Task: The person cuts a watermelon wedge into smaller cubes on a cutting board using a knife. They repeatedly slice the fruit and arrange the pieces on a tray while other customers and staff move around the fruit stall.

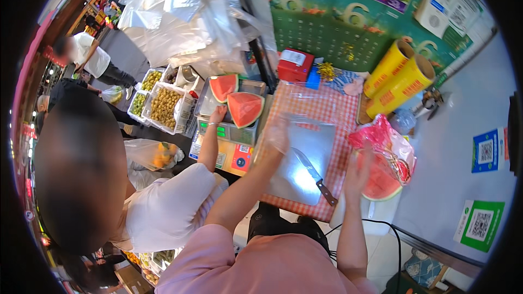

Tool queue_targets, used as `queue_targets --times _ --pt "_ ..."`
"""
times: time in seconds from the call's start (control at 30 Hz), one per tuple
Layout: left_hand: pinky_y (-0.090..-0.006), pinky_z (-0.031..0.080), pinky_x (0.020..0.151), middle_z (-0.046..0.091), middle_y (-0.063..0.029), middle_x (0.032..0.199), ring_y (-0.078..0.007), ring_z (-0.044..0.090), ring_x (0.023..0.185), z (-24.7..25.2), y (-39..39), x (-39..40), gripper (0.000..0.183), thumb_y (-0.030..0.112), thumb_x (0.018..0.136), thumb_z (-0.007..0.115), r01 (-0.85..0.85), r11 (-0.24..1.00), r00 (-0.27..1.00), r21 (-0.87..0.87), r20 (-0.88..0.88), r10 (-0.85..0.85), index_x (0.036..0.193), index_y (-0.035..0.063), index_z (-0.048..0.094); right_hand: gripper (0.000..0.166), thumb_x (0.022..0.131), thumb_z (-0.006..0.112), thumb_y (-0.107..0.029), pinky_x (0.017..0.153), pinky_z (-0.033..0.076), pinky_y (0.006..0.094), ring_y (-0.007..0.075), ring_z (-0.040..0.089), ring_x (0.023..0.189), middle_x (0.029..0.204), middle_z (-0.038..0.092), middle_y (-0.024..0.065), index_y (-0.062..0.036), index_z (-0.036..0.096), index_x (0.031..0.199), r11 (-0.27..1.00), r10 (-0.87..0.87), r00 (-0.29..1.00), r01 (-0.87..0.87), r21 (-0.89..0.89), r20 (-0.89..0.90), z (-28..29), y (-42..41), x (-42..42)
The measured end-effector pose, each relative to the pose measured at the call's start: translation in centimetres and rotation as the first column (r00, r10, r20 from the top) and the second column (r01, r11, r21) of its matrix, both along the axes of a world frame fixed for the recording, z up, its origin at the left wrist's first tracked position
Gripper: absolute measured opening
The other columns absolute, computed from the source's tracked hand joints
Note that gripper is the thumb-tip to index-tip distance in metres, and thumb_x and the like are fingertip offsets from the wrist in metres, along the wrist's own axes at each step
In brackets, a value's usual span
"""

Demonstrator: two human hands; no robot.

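Note:
My left hand (279, 134), blurred and seemingly in a thin clear plastic glove, is over the left edge of a metal tray (286, 179) on a red checked cloth (343, 118). Whether it holds anything is unclear. A knife with a brown handle (312, 169) lies across the tray's right part. My right hand (361, 167), also blurred, is at the left side of a cut watermelon (382, 177), beside a pink plastic bag (382, 130). Two watermelon wedges (245, 108) (224, 87) rest on a weighing scale (233, 134), where another person's hand touches the pan's near edge.
A person (167, 204) stands close on the left. Yellow film rolls (400, 85) and a red box (295, 65) stand at the back. Clear plastic bags (184, 20) hang at upper left, above fruit crates (163, 108). A black cable (398, 245) loops at lower right.

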State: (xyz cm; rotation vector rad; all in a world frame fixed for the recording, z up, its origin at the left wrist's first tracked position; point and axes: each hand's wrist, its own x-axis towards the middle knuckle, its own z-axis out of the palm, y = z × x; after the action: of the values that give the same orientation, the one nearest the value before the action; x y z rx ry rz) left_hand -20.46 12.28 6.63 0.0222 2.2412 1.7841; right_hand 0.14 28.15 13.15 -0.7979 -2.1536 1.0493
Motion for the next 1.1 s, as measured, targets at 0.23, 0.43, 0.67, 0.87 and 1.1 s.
queue_targets --times 0.23,0.43,0.67,0.87,1.1 --pt "-0.0417 0.051 0.092 0.069 -0.0186 0.118 -0.0292 0.066 0.106 -6.5 -10.7 -13.6 0.055 0.047 0.102 0.043 -0.461 0.714 0.825 -0.527 0.042 0.563 0.129 0.0029 0.062 0.077 0.101 0.053 -0.045 0.118 0.027 0.0349 0.0309 0.033 0.147 0.157 0.035 0.0247 0.0083 0.031 0.152 0.682 0.351 0.933 -0.311 -0.662 -0.078 -14.5 -14.5 -25.6" --pt "-0.0448 0.048 0.102 0.064 -0.0162 0.129 -0.0302 0.063 0.116 -7.2 -12.3 -19.7 0.063 0.057 0.103 0.035 -0.488 0.873 0.761 -0.001 0.491 0.425 0.135 0.0068 0.057 0.081 0.101 0.046 -0.056 0.118 0.028 0.0375 0.0390 0.037 0.144 0.152 0.041 0.0284 0.0068 0.035 0.150 0.832 0.227 0.957 -0.093 -0.548 0.181 -19.0 -14.5 -35.6" --pt "-0.0477 0.038 0.115 0.054 -0.0110 0.144 -0.0319 0.053 0.131 -5.9 -13.5 -19.2 0.061 0.057 0.103 0.038 -0.566 0.611 0.778 0.554 0.603 0.175 0.140 0.0091 0.052 0.059 0.103 0.045 -0.051 0.099 0.045 0.0375 0.0318 0.062 0.115 0.123 0.067 0.0193 -0.0017 0.059 0.133 0.607 0.295 0.945 -0.300 -0.736 -0.142 -17.6 -16.4 -35.0" --pt "-0.0474 0.048 0.104 0.057 -0.0135 0.132 -0.0316 0.056 0.123 -4.2 -12.7 -7.3 0.061 0.056 0.101 0.047 -0.634 0.623 0.695 0.457 0.690 0.202 0.134 0.0048 0.053 0.074 0.104 0.042 -0.055 0.118 0.027 0.0384 0.0304 0.035 0.143 0.153 0.038 0.0199 0.0026 0.034 0.150 0.726 0.306 0.952 -0.220 -0.652 0.019 -12.6 -15.7 -21.5" --pt "-0.0422 0.046 0.106 0.060 -0.0130 0.131 -0.0264 0.057 0.123 -1.7 -0.5 3.7 0.058 0.050 0.102 0.048 -0.471 0.747 0.683 0.469 0.730 -0.027 0.133 0.0008 0.055 0.063 0.102 0.046 -0.057 0.107 0.040 0.0400 0.0197 0.052 0.125 0.134 0.059 0.0072 -0.0055 0.053 0.138 0.322 -0.044 0.995 -0.073 -0.944 -0.092 -12.6 -2.9 -7.9"
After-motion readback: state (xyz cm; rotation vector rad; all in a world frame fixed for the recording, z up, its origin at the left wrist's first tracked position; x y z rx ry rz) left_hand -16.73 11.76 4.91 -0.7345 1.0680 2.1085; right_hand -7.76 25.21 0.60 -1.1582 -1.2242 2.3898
